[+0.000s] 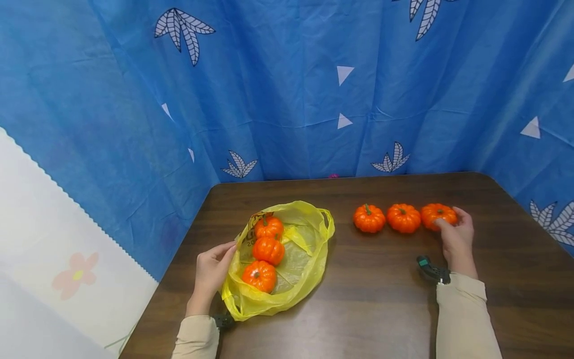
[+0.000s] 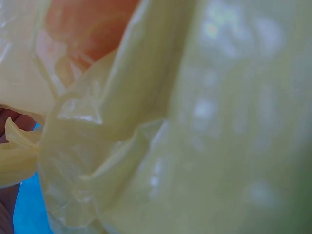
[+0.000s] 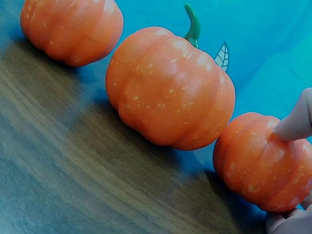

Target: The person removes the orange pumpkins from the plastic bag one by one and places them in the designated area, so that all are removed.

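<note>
A yellow plastic bag (image 1: 293, 297) lies open on the left of the table, its mouth facing up. Inside it, three small orange pumpkins (image 1: 268, 250) are lined up along the left wall. My left hand (image 1: 211, 271) pinches the bag's left rim between thumb and fingers; crumpled plastic hides most of this hand in the left wrist view. Farther right, three more pumpkins stand in a row. My right hand (image 1: 458, 242) grips the rightmost pumpkin (image 1: 436, 214), with the thumb (image 3: 297, 122) pressed on its near side. Beside it are the middle pumpkin (image 3: 170, 90) and the left pumpkin (image 1: 369, 218).
The dark wooden table (image 1: 358, 309) runs back to a blue curtain (image 1: 287, 99) with leaf and triangle prints. At the left hangs a white cloth (image 1: 58, 239) with a flower on it. The row of pumpkins stands near the table's back edge.
</note>
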{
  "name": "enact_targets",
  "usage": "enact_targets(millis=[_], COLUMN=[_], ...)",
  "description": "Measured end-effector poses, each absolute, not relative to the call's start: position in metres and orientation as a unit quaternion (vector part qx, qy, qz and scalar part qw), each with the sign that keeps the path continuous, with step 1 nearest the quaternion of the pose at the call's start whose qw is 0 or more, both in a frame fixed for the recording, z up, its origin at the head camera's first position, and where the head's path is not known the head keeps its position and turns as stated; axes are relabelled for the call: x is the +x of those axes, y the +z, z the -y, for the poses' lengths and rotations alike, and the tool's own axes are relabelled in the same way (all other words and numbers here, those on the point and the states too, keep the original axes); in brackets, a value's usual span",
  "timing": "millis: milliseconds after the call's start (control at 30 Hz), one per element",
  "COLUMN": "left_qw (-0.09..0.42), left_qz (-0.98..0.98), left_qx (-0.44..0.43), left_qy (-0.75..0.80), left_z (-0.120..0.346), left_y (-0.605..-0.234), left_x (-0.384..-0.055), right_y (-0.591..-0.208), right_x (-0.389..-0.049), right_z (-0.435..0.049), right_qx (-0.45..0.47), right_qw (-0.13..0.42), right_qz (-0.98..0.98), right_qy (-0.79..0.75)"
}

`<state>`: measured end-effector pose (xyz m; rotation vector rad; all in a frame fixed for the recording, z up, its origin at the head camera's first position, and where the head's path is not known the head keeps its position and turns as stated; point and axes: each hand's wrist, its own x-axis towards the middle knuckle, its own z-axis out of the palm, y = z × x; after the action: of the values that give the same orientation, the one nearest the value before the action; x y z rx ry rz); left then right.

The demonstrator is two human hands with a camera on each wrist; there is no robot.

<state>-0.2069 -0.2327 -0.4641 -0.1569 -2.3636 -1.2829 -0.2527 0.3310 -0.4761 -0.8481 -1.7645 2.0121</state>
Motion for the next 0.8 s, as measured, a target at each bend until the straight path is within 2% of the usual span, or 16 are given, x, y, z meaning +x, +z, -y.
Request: enact_targets(millis=[800], left_qw=[0.215], left_qz=[0.857], left_qx=[-0.045], left_qy=[-0.466], left_z=[0.2329], left_y=[-0.4641], left_x=[-0.2064], right_y=[-0.4732], right_x=[-0.2529], right_z=[-0.3303], right_qx=[-0.304], right_qw=[0.139], right_qz=[0.66], right_qy=[0.673])
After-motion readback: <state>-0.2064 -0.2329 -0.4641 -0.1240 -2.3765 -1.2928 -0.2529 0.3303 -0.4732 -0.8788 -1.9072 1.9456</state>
